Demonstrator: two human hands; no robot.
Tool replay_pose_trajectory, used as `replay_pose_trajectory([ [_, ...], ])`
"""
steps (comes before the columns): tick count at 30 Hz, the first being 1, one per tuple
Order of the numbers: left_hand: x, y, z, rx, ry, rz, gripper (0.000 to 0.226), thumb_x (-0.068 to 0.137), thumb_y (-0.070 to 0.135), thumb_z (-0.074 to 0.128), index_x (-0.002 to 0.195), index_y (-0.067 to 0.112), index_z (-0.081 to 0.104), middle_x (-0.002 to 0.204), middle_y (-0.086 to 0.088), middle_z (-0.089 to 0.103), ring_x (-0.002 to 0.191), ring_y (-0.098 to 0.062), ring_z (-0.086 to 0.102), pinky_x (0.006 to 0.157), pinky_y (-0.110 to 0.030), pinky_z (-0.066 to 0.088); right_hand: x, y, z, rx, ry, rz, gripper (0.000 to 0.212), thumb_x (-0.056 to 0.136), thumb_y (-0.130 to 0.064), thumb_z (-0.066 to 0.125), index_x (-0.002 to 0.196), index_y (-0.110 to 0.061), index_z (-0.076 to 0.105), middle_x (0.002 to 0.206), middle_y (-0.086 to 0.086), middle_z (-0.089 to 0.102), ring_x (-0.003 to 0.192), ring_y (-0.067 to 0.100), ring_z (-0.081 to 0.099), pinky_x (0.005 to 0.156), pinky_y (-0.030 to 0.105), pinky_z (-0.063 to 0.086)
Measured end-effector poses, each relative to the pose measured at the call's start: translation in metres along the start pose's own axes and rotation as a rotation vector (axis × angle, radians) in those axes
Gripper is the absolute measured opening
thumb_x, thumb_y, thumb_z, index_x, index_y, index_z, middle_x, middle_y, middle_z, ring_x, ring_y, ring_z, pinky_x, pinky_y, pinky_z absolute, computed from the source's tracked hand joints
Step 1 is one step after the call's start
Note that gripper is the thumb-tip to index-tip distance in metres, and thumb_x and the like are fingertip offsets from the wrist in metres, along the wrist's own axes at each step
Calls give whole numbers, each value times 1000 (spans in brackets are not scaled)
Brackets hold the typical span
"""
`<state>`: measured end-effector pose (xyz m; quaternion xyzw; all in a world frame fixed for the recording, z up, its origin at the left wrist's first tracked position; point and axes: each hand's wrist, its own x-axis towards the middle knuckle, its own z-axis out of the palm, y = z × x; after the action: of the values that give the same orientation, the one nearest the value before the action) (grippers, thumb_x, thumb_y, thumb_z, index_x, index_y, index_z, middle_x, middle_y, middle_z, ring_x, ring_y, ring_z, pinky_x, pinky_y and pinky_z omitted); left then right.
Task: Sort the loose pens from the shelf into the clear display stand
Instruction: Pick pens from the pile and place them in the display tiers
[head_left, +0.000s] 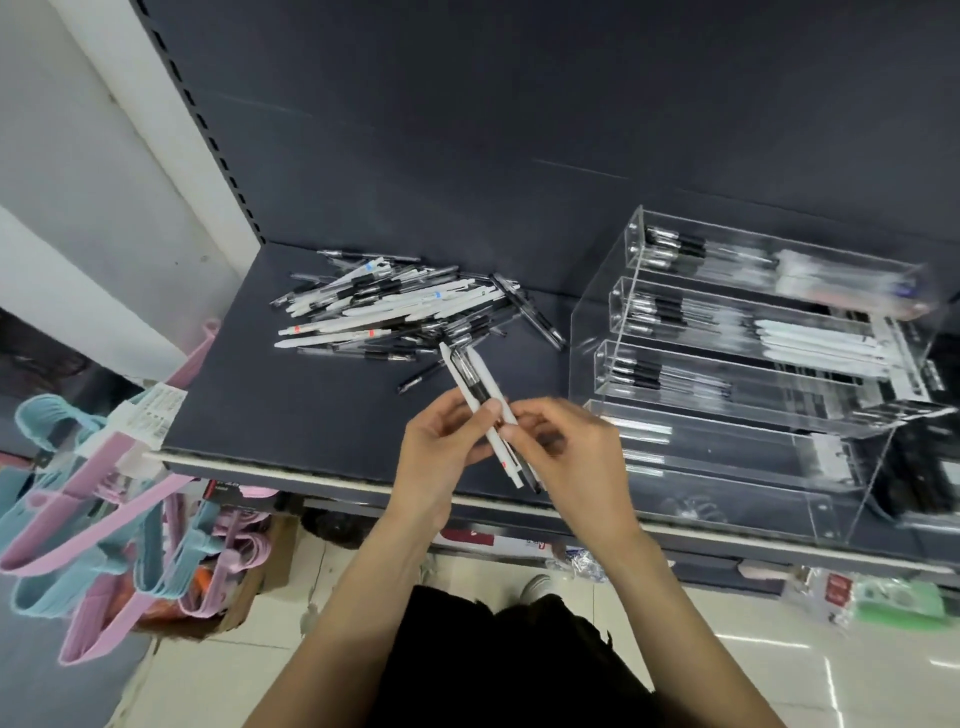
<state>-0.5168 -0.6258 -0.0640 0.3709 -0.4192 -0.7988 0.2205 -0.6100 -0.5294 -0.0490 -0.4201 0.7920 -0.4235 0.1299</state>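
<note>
A heap of loose pens (400, 312), white ones and clear ones with black grips, lies on the dark shelf (291, 405). To its right stands the clear display stand (737, 364), its stepped trays partly filled with pens. Above the shelf's front edge my left hand (441, 447) and my right hand (576, 452) together hold a small bunch of pens (478, 389), white and clear-black, pointing up and to the left. Fingers of both hands curl round the bunch.
Pink and blue hangers (93, 509) hang at the left, beside the shelf's end. A cardboard box (260, 577) and packaged goods sit on the floor under the shelf. The shelf's back panel (519, 130) is dark and bare.
</note>
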Motion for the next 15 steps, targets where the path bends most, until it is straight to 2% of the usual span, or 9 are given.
replay_pose_trajectory([
  [2,-1,-1,11,9,-10,24,13,89,6,62,101,4,67,85,-5,73,79,-16,71,67,-22,55,-10,4,-11,26,-13,41,26,82,-16,71,106,-27,69,82,-12,65,72,6,62,67,18,50],
  [4,-4,-4,27,23,-37,43,13,89,6,61,100,4,66,87,-6,74,79,-16,71,67,-21,55,-19,11,-25,95,13,102,28,83,-15,70,108,-29,67,82,-13,66,74,8,62,67,17,50],
  [9,-12,-23,90,76,-72,88,13,91,7,58,102,8,66,86,-3,74,80,-14,70,68,-23,55,-27,46,-84,289,15,241,16,84,-15,69,91,-28,65,81,-9,69,71,7,63,67,21,50],
  [13,-15,-49,155,179,-64,200,25,91,6,59,114,13,57,85,3,73,83,-17,69,75,-38,59,-39,90,-145,275,-14,230,20,87,-15,64,87,-34,60,83,-12,68,69,3,63,63,20,50],
  [15,-19,-64,187,187,-68,240,35,90,3,60,121,15,49,83,6,72,83,-16,69,78,-39,58,-45,111,-178,277,-3,213,21,87,-15,65,88,-35,61,83,-12,68,70,5,65,65,24,53],
])
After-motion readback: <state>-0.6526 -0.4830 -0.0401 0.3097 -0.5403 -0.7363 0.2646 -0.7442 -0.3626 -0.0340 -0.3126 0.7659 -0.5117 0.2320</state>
